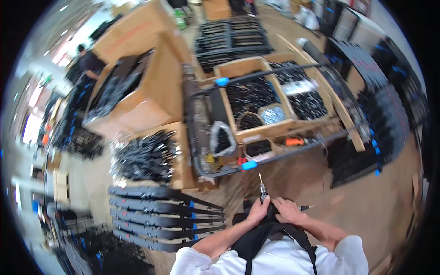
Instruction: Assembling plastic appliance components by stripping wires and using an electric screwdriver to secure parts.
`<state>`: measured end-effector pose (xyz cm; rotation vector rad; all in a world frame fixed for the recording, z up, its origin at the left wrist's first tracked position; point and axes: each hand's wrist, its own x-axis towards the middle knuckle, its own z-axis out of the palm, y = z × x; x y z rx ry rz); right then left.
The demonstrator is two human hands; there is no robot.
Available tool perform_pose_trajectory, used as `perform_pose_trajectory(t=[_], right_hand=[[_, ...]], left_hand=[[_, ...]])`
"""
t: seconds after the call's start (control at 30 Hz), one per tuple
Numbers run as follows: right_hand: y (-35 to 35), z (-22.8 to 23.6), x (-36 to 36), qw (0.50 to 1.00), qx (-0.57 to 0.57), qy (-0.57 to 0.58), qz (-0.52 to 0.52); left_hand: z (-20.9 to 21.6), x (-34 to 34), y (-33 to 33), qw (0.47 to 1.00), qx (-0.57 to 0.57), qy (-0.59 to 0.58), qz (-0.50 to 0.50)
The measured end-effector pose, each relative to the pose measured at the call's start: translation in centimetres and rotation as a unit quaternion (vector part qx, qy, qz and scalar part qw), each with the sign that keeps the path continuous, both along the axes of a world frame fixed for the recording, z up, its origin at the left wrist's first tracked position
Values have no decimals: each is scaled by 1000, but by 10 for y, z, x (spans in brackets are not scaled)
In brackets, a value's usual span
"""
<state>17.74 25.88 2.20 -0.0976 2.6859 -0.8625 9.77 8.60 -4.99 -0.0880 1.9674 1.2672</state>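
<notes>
Close in front of my body I hold a power drill (263, 191), its silver chuck and thin bit pointing away from me. My left hand (259, 211) is closed around it, with the thumb along its side. From the right, my right hand (286, 210) meets it, fingers bent over the drill's dark body. Much of that body is hidden by my hands. Beside my right hand a black tool end with a thin tip (305, 208) sticks out to the right; what it belongs to is hidden.
Ahead, a dark metal frame (279, 152) with blue clips surrounds wooden bins (263, 133) of small black parts. An orange-handled tool (294, 141) lies inside. Left are cardboard boxes (158, 107) and stacked curved black parts (156, 206); right, black panels (385, 123). Another person (89, 62) stands far left.
</notes>
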Motion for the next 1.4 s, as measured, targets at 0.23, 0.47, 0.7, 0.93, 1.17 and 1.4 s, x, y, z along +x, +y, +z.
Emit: perform_pose_trajectory(t=[0.23, 0.47, 0.7, 0.93, 1.17, 1.4], right_hand=[[101, -7, 18, 958, 29, -36, -283], [283, -73, -34, 885, 37, 1, -464], [437, -135, -111, 892, 85, -18, -443], [467, -152, -135, 917, 75, -82, -384], [457, -77, -71, 943, 45, -182, -274], [479, 31, -214, 980, -125, 111, -111]], left_hand=[[68, -94, 95, 925, 75, 195, -319], [95, -222, 246, 886, 53, 381, -257], [17, -300, 426, 792, -117, 485, -351], [-62, -330, 494, 655, -270, 459, -536], [-50, -356, 490, 643, -171, 447, -598], [-35, -369, 494, 674, -176, 414, -586]])
